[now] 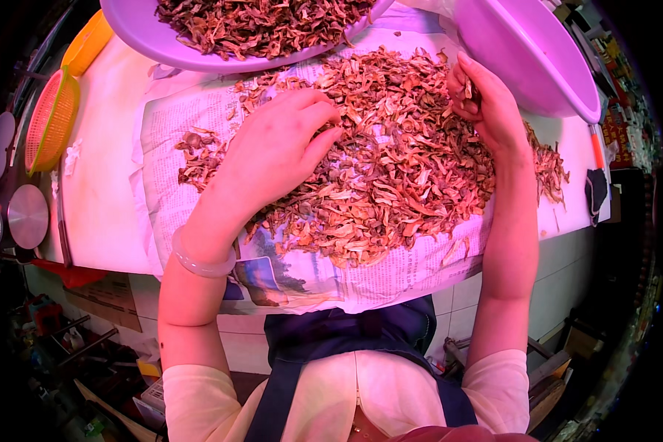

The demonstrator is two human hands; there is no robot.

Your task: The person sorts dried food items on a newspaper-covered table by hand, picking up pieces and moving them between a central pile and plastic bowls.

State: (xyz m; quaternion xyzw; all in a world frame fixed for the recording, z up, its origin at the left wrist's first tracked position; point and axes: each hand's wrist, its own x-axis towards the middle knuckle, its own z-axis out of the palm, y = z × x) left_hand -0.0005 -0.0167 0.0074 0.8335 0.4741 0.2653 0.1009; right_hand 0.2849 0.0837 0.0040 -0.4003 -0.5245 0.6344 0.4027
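Note:
A wide layer of dried, shrivelled brown strips (398,182), perhaps mushroom or vegetable, covers newspaper (168,143) on the table in front of me. My left hand (287,143) lies palm down over the left part of the layer. Its fingers are bent, with thumb and forefinger tips close together at the strips; whether they pinch one is hidden. Raised at the upper right edge of the layer, my right hand (486,96) is curled around a few dried pieces (469,88). A pale bangle (203,262) circles my left wrist.
A purple basin (138,33) heaped with similar strips stands at the back. Another purple basin (536,55) tilts at the back right. Yellow baskets (52,124), a cleaver-like blade (63,221) and a round metal disc (28,216) are at left. More strips (550,166) lie beyond my right forearm.

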